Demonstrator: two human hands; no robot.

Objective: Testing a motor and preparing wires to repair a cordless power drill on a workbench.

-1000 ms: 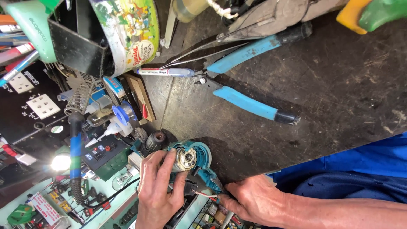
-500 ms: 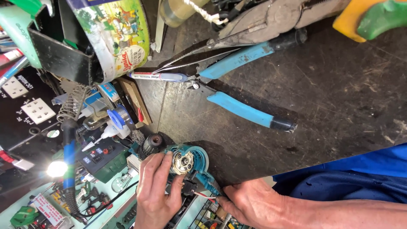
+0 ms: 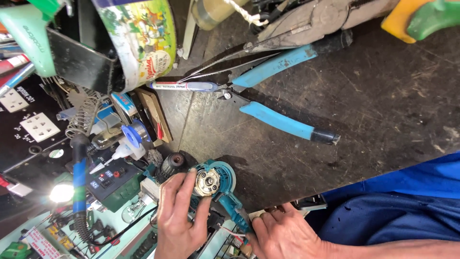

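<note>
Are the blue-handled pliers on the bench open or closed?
Open: the pliers lie flat with their two blue handles spread apart in a V.

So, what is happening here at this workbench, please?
A person in blue clothing is working on a teal power drill at the edge of a dark workbench. The left hand grips the drill around its exposed metal gear end, and the right hand holds the handle lower down. Blue-handled pliers lie open on the bench, untouched.
</note>
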